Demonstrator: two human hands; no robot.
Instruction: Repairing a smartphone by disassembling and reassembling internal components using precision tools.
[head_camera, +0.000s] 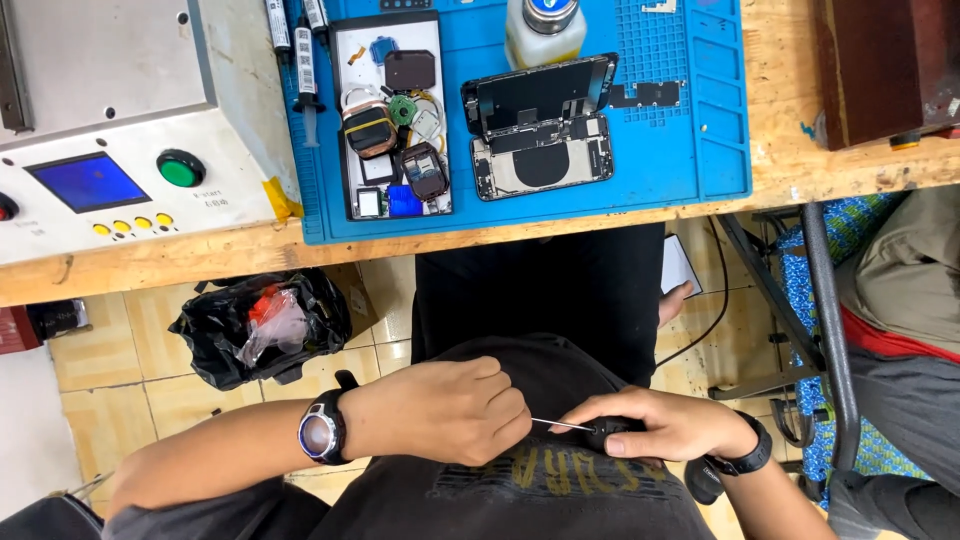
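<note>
My left hand (440, 410) is closed in front of my chest, with a dark wristwatch (322, 432) on its wrist. Its fingertips pinch the thin metal shaft (560, 425) of a small screwdriver. My right hand (665, 425) grips the tool's black handle (608, 432); a black band sits on that wrist. Both hands rest over my dark shirt, well below the bench edge. On the blue work mat (700, 150) lies an opened smartphone (540, 130), its screen folded up from the body. A white tray (345, 110) beside it holds several smartwatch parts.
A grey machine (110, 130) with a blue screen and green button stands at the bench's left. A white bottle (540, 30) is at the mat's top. A black plastic bag (265, 325) lies on the tiled floor. Another person's clothing (900, 300) and a chair frame are at right.
</note>
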